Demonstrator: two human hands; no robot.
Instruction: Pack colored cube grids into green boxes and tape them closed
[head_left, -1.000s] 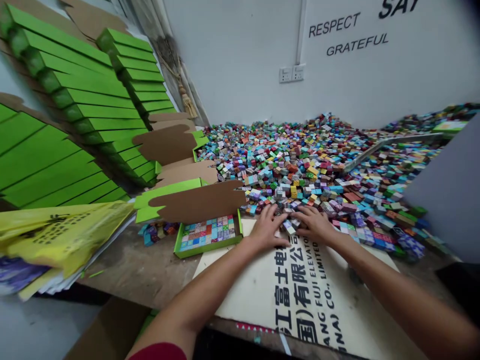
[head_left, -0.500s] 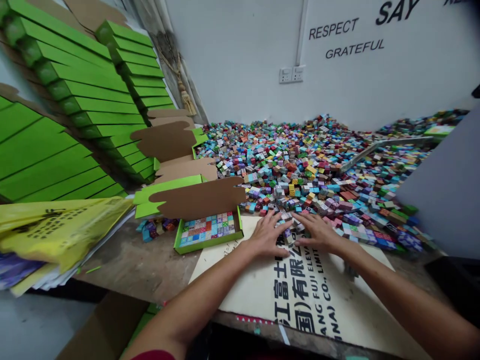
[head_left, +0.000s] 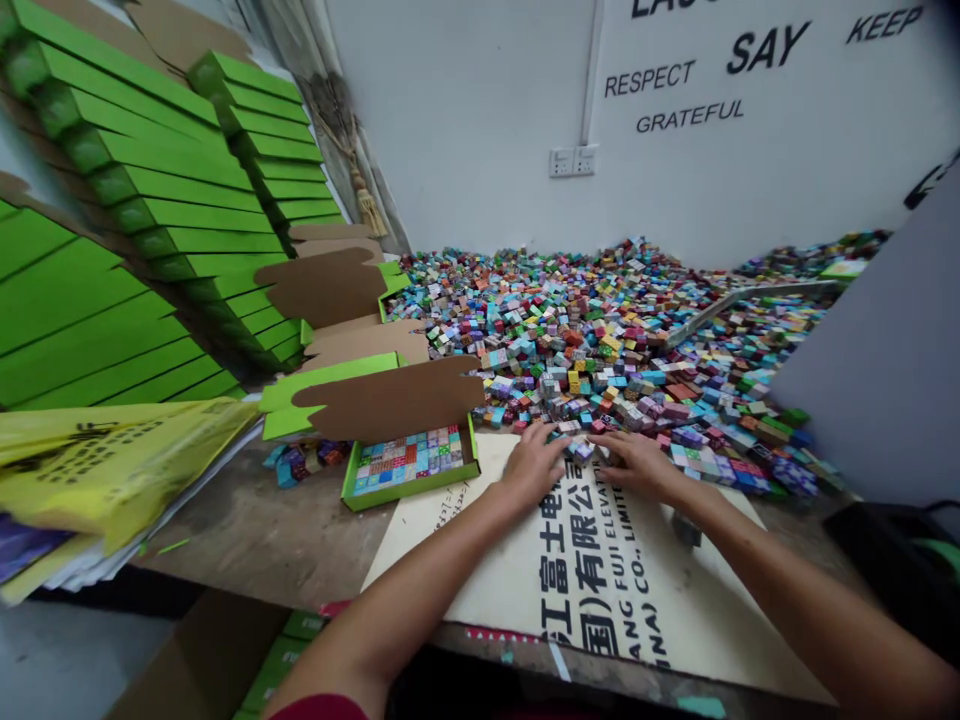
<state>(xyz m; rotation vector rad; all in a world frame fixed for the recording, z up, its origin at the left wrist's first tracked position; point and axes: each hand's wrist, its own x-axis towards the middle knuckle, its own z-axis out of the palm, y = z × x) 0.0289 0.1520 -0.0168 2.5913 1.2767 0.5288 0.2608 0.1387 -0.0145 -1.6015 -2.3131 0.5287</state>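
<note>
At the near edge of a large pile of small patterned blocks (head_left: 600, 330), my left hand (head_left: 534, 464) and my right hand (head_left: 637, 466) reach over a cream board (head_left: 487, 560) with black printing. A few light blocks (head_left: 579, 447) lie between my fingertips. My left fingers are spread and touch or nearly touch these blocks. The fingers of my right hand are apart too, at the blocks' other side. Left of my left hand, an open green box (head_left: 411, 483) holds rows of coloured blocks, its brown lid flap standing up behind.
Tall stacks of green boxes (head_left: 142, 190) stand at the left. A yellow bag (head_left: 120, 470) lies on papers at the table's left. A metal strip (head_left: 712, 310) crosses the pile. A grey panel (head_left: 877, 370) rises at the right.
The camera view has shifted slightly. Both hands have shifted over the blocks at the pile's edge, and fewer blocks show between them; more of the board's printing is visible.
</note>
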